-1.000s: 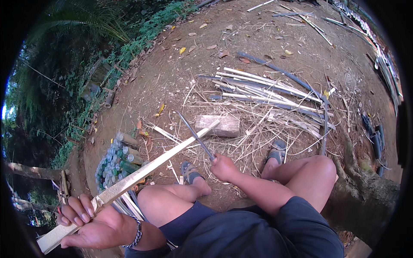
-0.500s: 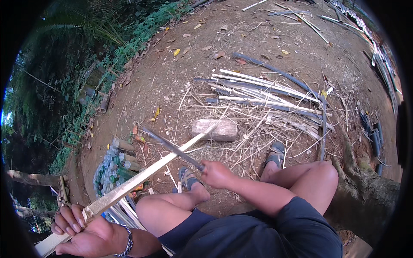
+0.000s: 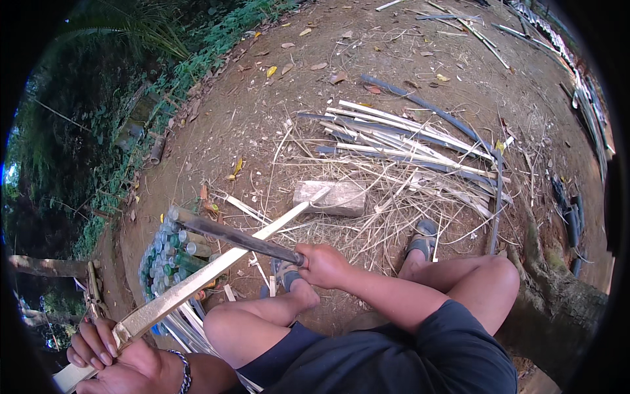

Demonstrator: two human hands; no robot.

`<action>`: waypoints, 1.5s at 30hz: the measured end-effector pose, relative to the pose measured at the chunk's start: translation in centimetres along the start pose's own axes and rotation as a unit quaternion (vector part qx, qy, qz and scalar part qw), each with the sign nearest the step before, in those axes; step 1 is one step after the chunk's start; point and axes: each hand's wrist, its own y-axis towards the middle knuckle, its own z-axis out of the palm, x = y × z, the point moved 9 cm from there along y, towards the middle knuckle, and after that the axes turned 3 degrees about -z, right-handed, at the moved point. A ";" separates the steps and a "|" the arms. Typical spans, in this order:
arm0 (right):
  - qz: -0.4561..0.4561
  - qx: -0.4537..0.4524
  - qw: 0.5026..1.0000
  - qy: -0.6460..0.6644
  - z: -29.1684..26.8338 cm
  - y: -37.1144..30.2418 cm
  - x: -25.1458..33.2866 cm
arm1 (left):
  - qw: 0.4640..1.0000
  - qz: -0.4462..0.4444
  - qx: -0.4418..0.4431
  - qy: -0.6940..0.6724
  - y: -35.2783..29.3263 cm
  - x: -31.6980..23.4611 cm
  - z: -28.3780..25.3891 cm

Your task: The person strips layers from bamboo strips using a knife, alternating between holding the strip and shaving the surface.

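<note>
My left hand (image 3: pixel 131 363), at the lower left with a chain bracelet on its wrist, is closed round the near end of a long pale wooden strip (image 3: pixel 190 284), which looks like split bamboo. The strip slants up to the right, its far tip resting on a short wooden block (image 3: pixel 344 199) on the ground. In my right hand (image 3: pixel 327 266), fingers wrapped round the handle, is a machete (image 3: pixel 226 235). Its dark blade crosses the strip about midway, pointing left. Whether the edge touches the strip I cannot tell.
Past the block lies a pile of split strips (image 3: pixel 413 146) among thin shavings (image 3: pixel 367 226). A stack of glass bottles (image 3: pixel 164 253) stands left of my legs, with more strips (image 3: pixel 187 326) beside my left knee. A tree trunk (image 3: pixel 558 308) rises at the right.
The machete has swung so its tip sits lower and farther left, and the blade's flat shows more. My right hand has shifted slightly left. The left hand still grips the strip.
</note>
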 end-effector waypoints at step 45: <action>0.093 -0.025 0.995 -0.012 0.1 2.9 -7.4 | 0.993 -0.045 0.104 -0.044 2.5 1.9 0.2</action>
